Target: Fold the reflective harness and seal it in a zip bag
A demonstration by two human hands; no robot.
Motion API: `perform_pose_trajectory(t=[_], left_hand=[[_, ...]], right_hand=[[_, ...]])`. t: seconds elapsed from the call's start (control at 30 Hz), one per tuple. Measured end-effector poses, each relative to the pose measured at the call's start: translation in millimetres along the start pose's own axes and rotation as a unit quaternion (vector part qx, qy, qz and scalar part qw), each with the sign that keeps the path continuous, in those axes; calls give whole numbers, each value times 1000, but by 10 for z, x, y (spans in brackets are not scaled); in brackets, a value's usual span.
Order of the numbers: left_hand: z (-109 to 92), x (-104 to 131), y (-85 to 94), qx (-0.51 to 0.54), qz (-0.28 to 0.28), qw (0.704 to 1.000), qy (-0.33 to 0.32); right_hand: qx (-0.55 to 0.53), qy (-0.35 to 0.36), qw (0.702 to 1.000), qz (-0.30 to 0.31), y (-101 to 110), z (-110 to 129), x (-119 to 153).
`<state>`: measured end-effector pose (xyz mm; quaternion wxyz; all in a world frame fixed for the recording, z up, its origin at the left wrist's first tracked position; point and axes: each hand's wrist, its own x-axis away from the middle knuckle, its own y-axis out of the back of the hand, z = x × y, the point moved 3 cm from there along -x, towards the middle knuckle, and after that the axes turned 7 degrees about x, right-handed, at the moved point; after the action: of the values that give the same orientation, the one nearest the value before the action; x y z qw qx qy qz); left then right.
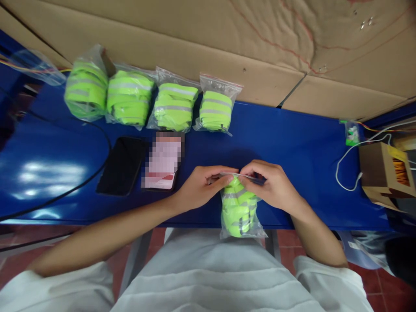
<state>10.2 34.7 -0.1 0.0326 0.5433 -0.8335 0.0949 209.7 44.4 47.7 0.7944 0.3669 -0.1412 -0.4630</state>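
Both hands pinch the top edge of a clear zip bag [242, 212] at the front edge of the blue table. Folded neon-yellow strapping with grey reflective stripes fills the bag, which hangs below my fingers. My left hand [208, 184] grips the bag's mouth near its middle, thumb toward me. Close beside it, my right hand [269, 184] holds the same edge further right, fingers curled. Whether the seal is fully closed cannot be made out.
Several similar filled bags [177, 106] stand in a row along the cardboard-covered back wall [195, 56]. A dark phone [120, 167] and a lit phone [164, 160] lie on the blue table [308, 143]. To the right are a white cable [341, 167] and a cardboard box [377, 164]; a black cable [74, 188] crosses the left.
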Motion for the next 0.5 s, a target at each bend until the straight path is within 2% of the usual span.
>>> perform_pose_trajectory(t=[0.1, 0.2, 0.5], left_hand=[[-18, -5, 26, -11, -39, 999, -15], [-34, -6, 35, -30, -55, 998, -33], [-27, 2, 42, 5, -15, 1000, -27]], right_hand=[[6, -6, 1000, 10, 15, -10, 6], [8, -8, 1000, 23, 4, -21, 9], [-18, 15, 1000, 10, -52, 13, 4]])
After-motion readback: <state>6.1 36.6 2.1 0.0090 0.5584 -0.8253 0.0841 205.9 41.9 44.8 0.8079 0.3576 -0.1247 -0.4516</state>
